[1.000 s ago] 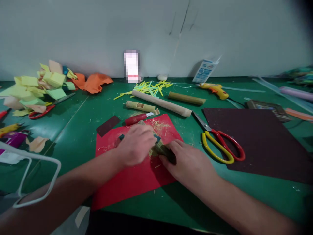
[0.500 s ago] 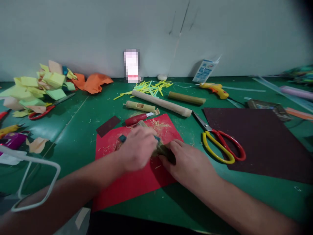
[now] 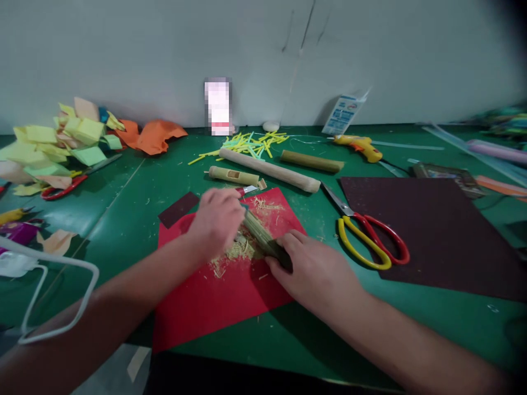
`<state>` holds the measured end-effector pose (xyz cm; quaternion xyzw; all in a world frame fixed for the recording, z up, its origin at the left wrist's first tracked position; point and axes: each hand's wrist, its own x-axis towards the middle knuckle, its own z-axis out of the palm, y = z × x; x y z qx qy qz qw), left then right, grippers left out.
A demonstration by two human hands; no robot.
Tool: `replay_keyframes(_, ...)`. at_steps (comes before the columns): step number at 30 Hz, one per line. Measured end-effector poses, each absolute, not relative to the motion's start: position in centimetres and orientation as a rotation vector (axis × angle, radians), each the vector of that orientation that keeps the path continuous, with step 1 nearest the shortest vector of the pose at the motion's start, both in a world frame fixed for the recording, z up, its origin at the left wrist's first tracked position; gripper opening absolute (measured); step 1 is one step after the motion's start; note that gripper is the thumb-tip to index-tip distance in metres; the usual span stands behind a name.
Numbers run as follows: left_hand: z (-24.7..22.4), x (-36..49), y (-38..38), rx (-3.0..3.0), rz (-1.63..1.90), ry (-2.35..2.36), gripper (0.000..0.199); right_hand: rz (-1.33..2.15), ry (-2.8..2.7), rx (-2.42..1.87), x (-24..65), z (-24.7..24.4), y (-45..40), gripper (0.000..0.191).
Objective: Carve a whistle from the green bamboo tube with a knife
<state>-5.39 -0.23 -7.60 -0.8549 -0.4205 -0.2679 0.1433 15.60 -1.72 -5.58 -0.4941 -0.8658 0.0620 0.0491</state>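
Note:
My right hand (image 3: 317,263) is closed around the near end of a greenish bamboo stick (image 3: 263,233), which lies slanted over a sheet of red paper (image 3: 206,315). At the stick's far end is my left hand (image 3: 218,222), its fingers curled around a dark teal object (image 3: 245,208). Most of that object is covered, so its kind does not show. Pale shavings (image 3: 241,247) lie heaped on the paper beside the stick. Just beyond my left hand, a red-handled craft knife (image 3: 247,190) shows its blade, with much of its handle hidden behind the fingers.
Scissors (image 3: 366,230) lie on dark paper (image 3: 428,236) to the right. Bamboo tubes (image 3: 272,170), yellow strips (image 3: 255,144) and a yellow glue gun (image 3: 358,148) lie further back. Paper scraps (image 3: 61,137) pile up at left, with a white frame (image 3: 93,274) near my left forearm.
My left hand has moved away from me along the bamboo stick, uncovering its middle and the shavings. It now covers most of the craft knife's handle. My right hand keeps its hold.

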Motion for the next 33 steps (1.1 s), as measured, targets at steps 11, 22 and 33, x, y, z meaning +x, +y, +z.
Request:
replay_keyframes(11, -7.1, -6.2, 0.6, -2.538, -0.804, -1.144, 0.015, 0.215, -2.656, -1.511, 15.5, -5.4, -1.7, 0.014)
replay_keyframes(22, -7.4, -5.6, 0.3, -2.670, -0.953, -1.149, 0.014, 0.240, -2.638, -1.488, 15.8, -5.7, -1.5, 0.013)
replay_keyframes(33, -7.3, -6.2, 0.9, -2.604, -0.898, -1.089, 0.015, 0.134, -2.640, -1.492, 15.6, -5.5, -1.7, 0.015)
